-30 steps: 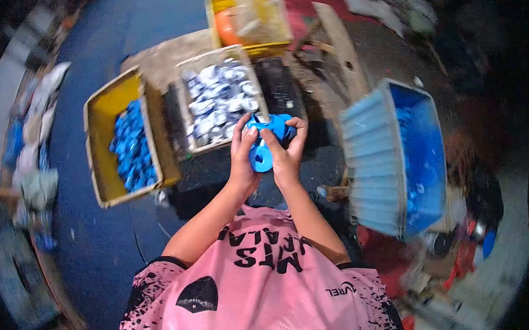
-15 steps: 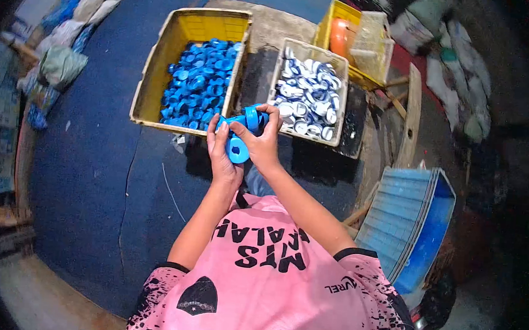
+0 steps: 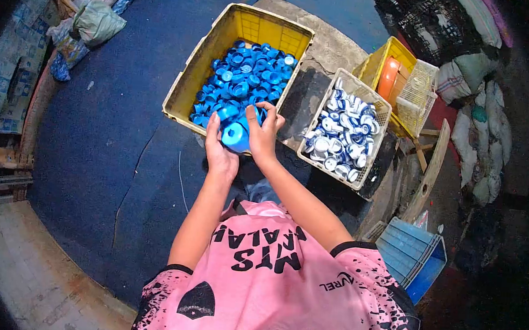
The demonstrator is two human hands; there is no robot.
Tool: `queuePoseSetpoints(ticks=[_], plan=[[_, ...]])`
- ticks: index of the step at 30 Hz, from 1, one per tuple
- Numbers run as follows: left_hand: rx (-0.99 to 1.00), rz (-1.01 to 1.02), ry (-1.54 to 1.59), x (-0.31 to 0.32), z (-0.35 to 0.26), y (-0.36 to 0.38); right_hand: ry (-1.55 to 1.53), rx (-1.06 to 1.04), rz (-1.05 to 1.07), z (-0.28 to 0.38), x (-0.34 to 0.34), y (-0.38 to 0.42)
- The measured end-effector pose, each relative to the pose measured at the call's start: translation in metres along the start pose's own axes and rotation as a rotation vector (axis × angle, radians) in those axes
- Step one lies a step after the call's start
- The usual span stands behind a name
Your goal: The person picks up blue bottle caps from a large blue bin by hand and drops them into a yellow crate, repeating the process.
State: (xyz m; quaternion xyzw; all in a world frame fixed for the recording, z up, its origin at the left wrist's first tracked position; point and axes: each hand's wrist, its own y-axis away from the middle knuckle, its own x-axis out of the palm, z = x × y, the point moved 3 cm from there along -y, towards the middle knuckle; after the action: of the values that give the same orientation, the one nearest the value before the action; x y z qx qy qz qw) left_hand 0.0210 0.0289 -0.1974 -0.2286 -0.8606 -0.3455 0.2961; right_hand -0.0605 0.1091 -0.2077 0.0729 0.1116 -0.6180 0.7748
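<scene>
My left hand (image 3: 220, 151) is curled around light-blue plastic caps (image 3: 236, 137), one of which shows a dark hole in its middle. Beside it, my right hand (image 3: 264, 134) grips blue caps from the other side, its thumb and fingers bent over them. Both hands are at the near edge of a yellow crate (image 3: 184, 80), which holds a heap of blue caps (image 3: 246, 72). How many caps the hands hold is hidden. To the right stands a pale crate (image 3: 374, 99) full of white and dark-blue caps (image 3: 342, 133).
Behind the pale crate is a yellow bin (image 3: 376, 59) with an orange round object (image 3: 388, 75) and a pale basket (image 3: 418, 90). A blue crate (image 3: 406, 248) lies at the right near my sleeve. Sacks (image 3: 99, 23) are heaped at the far left.
The view has swung, so both crates appear farther right. My hands, still closed on blue caps, now overlap the near edge of the yellow crate.
</scene>
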Motion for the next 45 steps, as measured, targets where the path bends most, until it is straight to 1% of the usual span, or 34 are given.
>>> queuePoseSetpoints(ticks=[2,6,9,10,13,14,17,18,20,21,22,23,24,27,28,31,32,35,36,39,40,43,44,45], plan=[[-0.067,0.042,0.019,0.004,-0.006,-0.017,-0.042,0.069,0.011,-0.008,0.012,-0.015],[-0.073,0.022,-0.06,0.008,-0.006,-0.051,-0.039,0.195,0.068,-0.023,0.029,-0.038],[-0.053,-0.019,-0.223,0.015,0.0,-0.058,-0.025,0.201,0.03,-0.027,0.036,-0.046],[-0.051,0.046,-0.21,0.012,0.004,-0.067,0.002,0.241,0.06,-0.031,0.037,-0.052],[-0.07,0.034,-0.273,0.013,0.01,-0.078,-0.019,0.227,0.046,-0.039,0.039,-0.062],[-0.064,0.027,-0.276,0.009,0.012,-0.084,-0.003,0.236,0.071,-0.049,0.042,-0.066],[-0.087,0.046,-0.322,0.008,0.013,-0.091,-0.029,0.231,0.123,-0.038,0.04,-0.07],[-0.08,0.057,-0.3,0.006,0.015,-0.096,-0.043,0.163,0.09,-0.041,0.047,-0.073],[-0.07,0.079,-0.261,0.003,0.019,-0.104,-0.028,0.153,0.195,-0.053,0.046,-0.073],[-0.071,0.022,-0.269,0.003,0.018,-0.106,-0.02,0.148,0.245,-0.049,0.045,-0.073],[-0.072,-0.034,-0.277,0.003,0.017,-0.108,-0.117,0.123,0.218,-0.046,0.045,-0.073],[-0.075,-0.088,-0.286,0.004,0.017,-0.109,-0.113,0.129,0.24,-0.044,0.044,-0.073],[-0.019,-0.1,-0.286,0.007,0.018,-0.111,-0.108,0.135,0.261,-0.043,0.043,-0.072],[0.035,-0.204,-0.31,0.005,0.023,-0.121,-0.127,0.163,0.288,-0.048,0.042,-0.07],[0.003,-0.251,-0.309,0.007,0.023,-0.121,-0.144,0.162,0.29,-0.048,0.041,-0.07],[-0.092,-0.262,-0.17,0.02,0.024,-0.121,-0.181,0.161,0.294,-0.049,0.036,-0.068],[-0.124,-0.267,-0.227,0.02,0.025,-0.122,-0.194,0.159,0.293,-0.049,0.035,-0.067],[-0.192,-0.273,-0.223,0.007,0.031,-0.132,-0.196,0.155,0.285,-0.063,0.035,-0.068],[-0.219,-0.279,-0.213,0.013,0.028,-0.132,-0.214,0.168,0.293,-0.065,0.035,-0.07],[-0.218,-0.226,-0.094,0.036,0.022,-0.118,-0.234,0.194,0.28,-0.074,0.035,-0.078],[-0.241,-0.194,-0.047,0.033,0.025,-0.12,-0.233,0.199,0.27,-0.076,0.035,-0.08],[-0.243,-0.334,-0.085,0.028,0.029,-0.119,-0.214,0.275,0.249,-0.078,0.033,-0.083],[-0.228,-0.32,-0.069,0.025,0.032,-0.118,-0.206,0.3,0.243,-0.078,0.032,-0.084],[-0.217,-0.272,-0.053,0.027,0.032,-0.115,-0.204,0.272,0.214,-0.076,0.031,-0.084]])
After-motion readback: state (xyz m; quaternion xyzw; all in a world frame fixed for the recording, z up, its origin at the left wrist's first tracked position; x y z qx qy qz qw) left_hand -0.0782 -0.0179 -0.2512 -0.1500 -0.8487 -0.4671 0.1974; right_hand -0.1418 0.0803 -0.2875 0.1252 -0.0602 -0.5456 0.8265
